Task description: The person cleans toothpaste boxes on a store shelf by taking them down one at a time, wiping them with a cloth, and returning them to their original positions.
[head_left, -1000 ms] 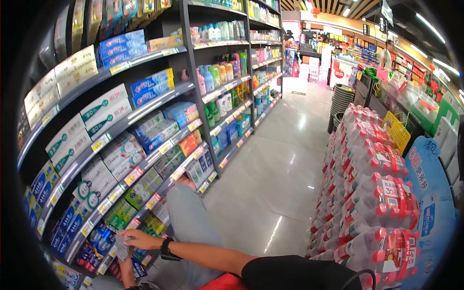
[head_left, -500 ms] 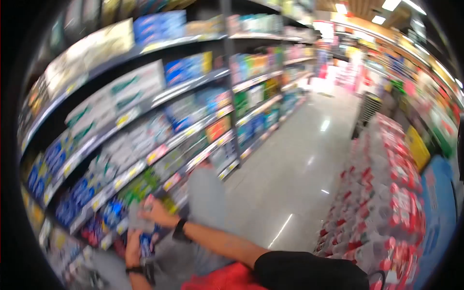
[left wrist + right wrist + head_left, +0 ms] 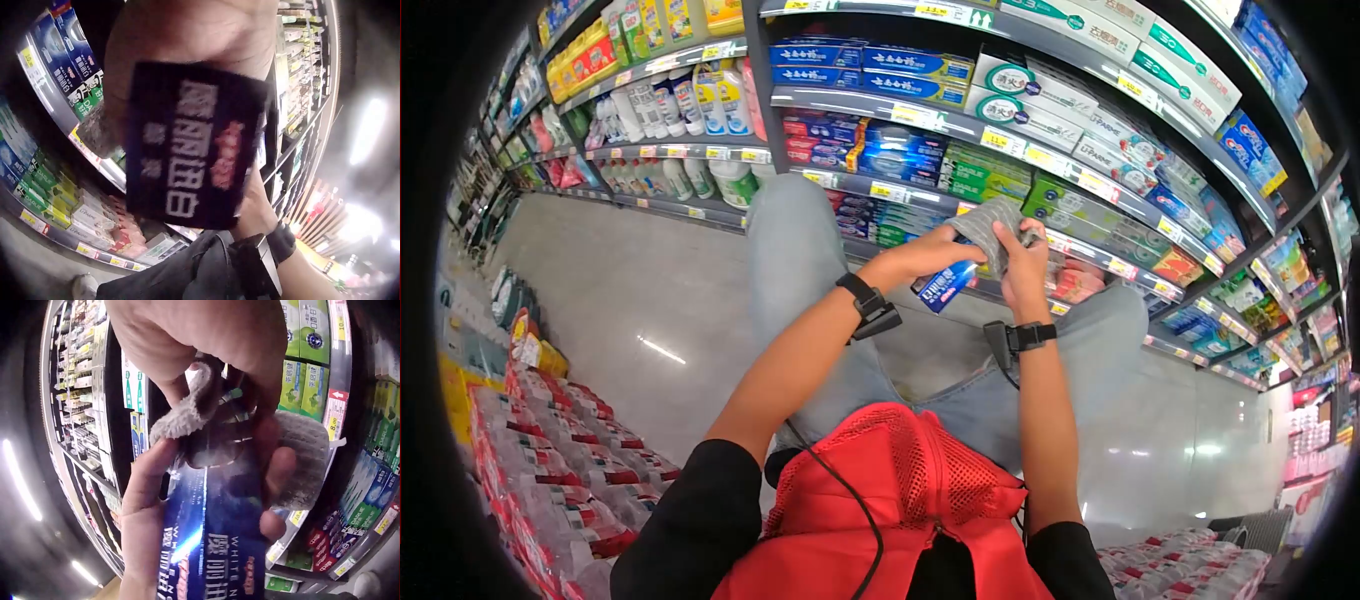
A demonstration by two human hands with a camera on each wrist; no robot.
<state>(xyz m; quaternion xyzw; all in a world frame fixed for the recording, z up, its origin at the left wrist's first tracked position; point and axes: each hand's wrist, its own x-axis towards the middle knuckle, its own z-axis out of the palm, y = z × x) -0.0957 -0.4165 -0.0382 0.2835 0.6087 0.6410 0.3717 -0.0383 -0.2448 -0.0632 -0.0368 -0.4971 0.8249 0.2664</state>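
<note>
My left hand [image 3: 930, 252] [image 3: 187, 31] grips a dark blue box with white lettering [image 3: 945, 286] [image 3: 187, 144] [image 3: 212, 531], its fingers along the sides in the right wrist view. A grey ribbed cloth [image 3: 990, 230] [image 3: 301, 464] lies between the two hands, behind and above the box. My right hand [image 3: 1025, 262] [image 3: 200, 337] pinches a bunched edge of this cloth at the box's upper end. What lies under the pinched fingers is partly hidden.
Shelves of boxed toothpaste [image 3: 915, 75] rise before my knees, with bottles [image 3: 680, 100] on shelves at the left. Packs of red-capped bottles [image 3: 580, 460] stand behind at lower left. A red vest [image 3: 880, 500] covers my torso.
The head view has swung left and down, so the shelves now face me and both forearms show fully. The hands remain together at the grey cloth, and the blue box shows more clearly.
</note>
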